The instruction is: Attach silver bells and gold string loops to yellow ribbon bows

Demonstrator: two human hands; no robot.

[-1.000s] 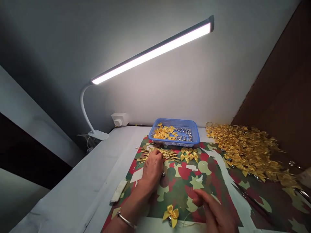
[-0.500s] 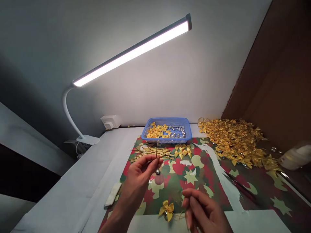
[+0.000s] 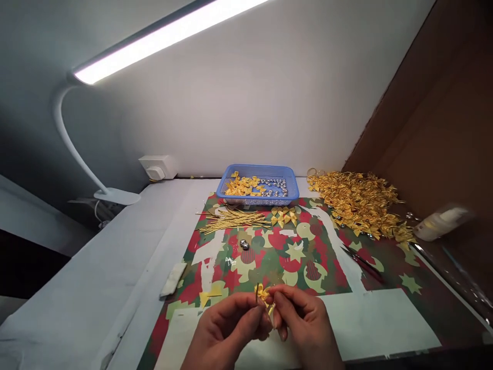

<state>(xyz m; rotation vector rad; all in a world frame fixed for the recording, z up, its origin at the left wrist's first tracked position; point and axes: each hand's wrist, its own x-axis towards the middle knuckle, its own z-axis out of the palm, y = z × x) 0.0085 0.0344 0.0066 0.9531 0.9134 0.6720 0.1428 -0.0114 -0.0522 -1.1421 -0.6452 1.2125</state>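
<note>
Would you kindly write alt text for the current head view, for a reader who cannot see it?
A person's left hand pinches a thin upright gold tie beside a small gold bow held in the right hand. Beyond lie loose ties on a patterned sheet, a blue basket and, to the right, a heap of gold bows.

Near, the left hand [image 3: 225, 330] is pinching a thin gold strip [image 3: 257, 294], the right hand [image 3: 308, 322] a gold ribbon bow [image 3: 263, 292].

Open passage over the mat [image 3: 265, 264]; blue basket [image 3: 257, 200] blocks beyond
</note>
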